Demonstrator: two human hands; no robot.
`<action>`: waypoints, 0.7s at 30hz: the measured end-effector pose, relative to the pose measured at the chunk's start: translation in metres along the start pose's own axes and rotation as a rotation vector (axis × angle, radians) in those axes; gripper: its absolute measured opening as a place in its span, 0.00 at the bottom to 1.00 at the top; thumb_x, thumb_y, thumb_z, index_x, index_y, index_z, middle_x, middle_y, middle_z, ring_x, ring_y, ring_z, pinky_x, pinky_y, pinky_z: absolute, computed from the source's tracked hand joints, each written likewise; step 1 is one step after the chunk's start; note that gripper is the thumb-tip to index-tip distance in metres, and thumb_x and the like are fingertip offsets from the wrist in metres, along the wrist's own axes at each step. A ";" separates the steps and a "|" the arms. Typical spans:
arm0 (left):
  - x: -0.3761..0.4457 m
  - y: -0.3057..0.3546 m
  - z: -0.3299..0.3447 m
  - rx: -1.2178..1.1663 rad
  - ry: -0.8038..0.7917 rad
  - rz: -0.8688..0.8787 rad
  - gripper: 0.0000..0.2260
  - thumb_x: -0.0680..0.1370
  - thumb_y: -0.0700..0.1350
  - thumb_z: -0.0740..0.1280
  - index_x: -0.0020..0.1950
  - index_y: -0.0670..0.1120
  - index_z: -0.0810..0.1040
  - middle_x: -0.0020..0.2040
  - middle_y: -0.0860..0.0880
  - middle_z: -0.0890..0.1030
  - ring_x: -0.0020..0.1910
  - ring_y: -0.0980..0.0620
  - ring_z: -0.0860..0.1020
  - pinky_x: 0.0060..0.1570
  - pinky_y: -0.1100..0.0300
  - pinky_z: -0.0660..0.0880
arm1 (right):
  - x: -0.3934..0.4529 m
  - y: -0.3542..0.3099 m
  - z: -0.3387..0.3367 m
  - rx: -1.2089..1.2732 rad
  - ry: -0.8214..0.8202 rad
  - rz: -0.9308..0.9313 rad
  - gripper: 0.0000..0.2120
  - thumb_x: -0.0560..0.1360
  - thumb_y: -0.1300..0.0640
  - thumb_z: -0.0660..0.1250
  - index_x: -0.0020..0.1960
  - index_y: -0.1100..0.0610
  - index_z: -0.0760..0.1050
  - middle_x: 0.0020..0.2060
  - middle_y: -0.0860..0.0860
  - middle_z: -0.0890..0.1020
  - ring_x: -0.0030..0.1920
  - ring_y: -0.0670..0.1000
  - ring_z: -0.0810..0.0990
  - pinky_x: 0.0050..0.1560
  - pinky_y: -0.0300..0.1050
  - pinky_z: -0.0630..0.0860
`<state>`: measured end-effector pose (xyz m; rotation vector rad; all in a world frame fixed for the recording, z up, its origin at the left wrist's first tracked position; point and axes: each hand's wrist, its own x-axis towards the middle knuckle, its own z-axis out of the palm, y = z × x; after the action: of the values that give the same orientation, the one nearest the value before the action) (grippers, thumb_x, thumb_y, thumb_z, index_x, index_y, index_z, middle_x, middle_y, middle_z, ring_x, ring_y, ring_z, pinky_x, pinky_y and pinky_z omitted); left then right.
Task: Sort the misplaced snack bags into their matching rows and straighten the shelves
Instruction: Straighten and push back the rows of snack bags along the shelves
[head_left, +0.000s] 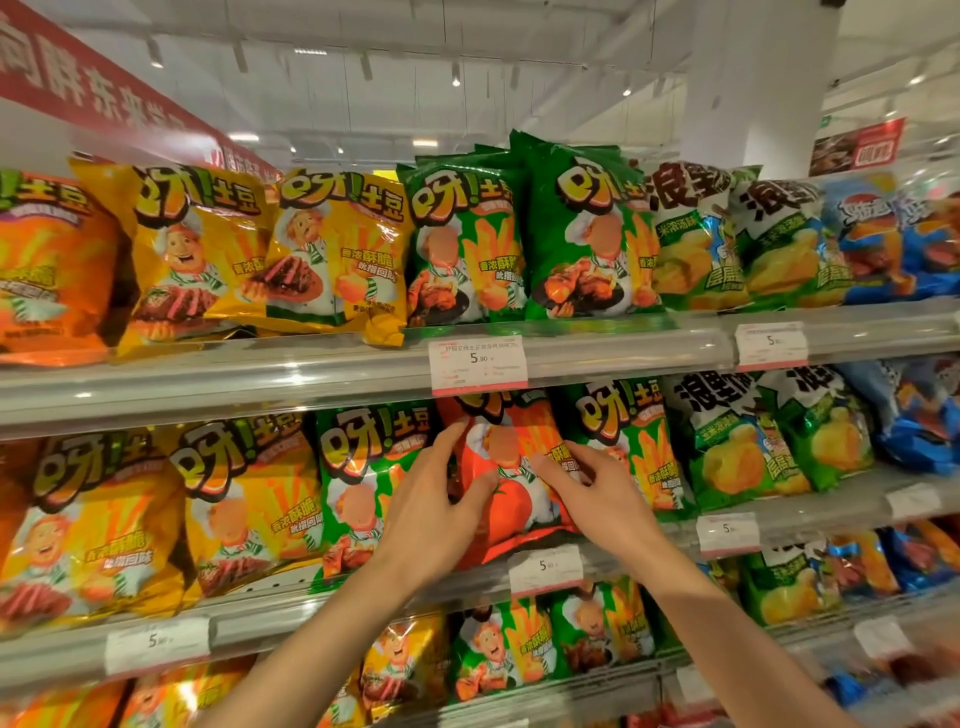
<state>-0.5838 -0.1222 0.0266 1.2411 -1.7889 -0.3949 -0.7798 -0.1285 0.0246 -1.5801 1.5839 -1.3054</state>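
A red-orange snack bag with a tomato picture stands on the middle shelf, wedged between two green bags. My left hand grips its left side, fingers curled over the edge. My right hand presses on its right side with the fingers spread. The bag's top is partly hidden behind a price tag. Yellow bags fill the middle shelf to the left of the green row.
The top shelf carries orange, yellow and green bags, then green-white corn chip bags and blue bags at the right. Lower shelves hold more yellow, green and blue bags. Price tags hang on each shelf rail.
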 end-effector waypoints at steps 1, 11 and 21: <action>-0.002 0.000 -0.002 -0.027 -0.009 0.004 0.27 0.79 0.58 0.66 0.76 0.65 0.59 0.69 0.57 0.73 0.56 0.53 0.80 0.58 0.50 0.78 | -0.003 0.000 -0.001 0.021 0.007 0.004 0.34 0.74 0.37 0.68 0.74 0.52 0.67 0.69 0.48 0.72 0.68 0.48 0.71 0.63 0.41 0.66; -0.029 -0.018 -0.029 -0.150 -0.123 -0.013 0.27 0.79 0.58 0.67 0.75 0.69 0.59 0.71 0.70 0.64 0.65 0.76 0.63 0.63 0.70 0.63 | -0.031 0.011 0.017 0.190 -0.010 0.073 0.26 0.73 0.41 0.72 0.66 0.46 0.66 0.61 0.46 0.76 0.58 0.45 0.77 0.51 0.40 0.75; -0.066 -0.053 -0.083 -0.228 -0.214 0.069 0.26 0.79 0.51 0.69 0.73 0.66 0.65 0.64 0.76 0.69 0.60 0.72 0.72 0.56 0.75 0.69 | -0.099 -0.015 0.063 0.179 -0.011 0.086 0.28 0.74 0.47 0.72 0.69 0.47 0.63 0.55 0.46 0.82 0.45 0.38 0.83 0.41 0.31 0.76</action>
<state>-0.4794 -0.0704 0.0042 1.0051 -1.8991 -0.6936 -0.7018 -0.0475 -0.0107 -1.3929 1.4682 -1.3493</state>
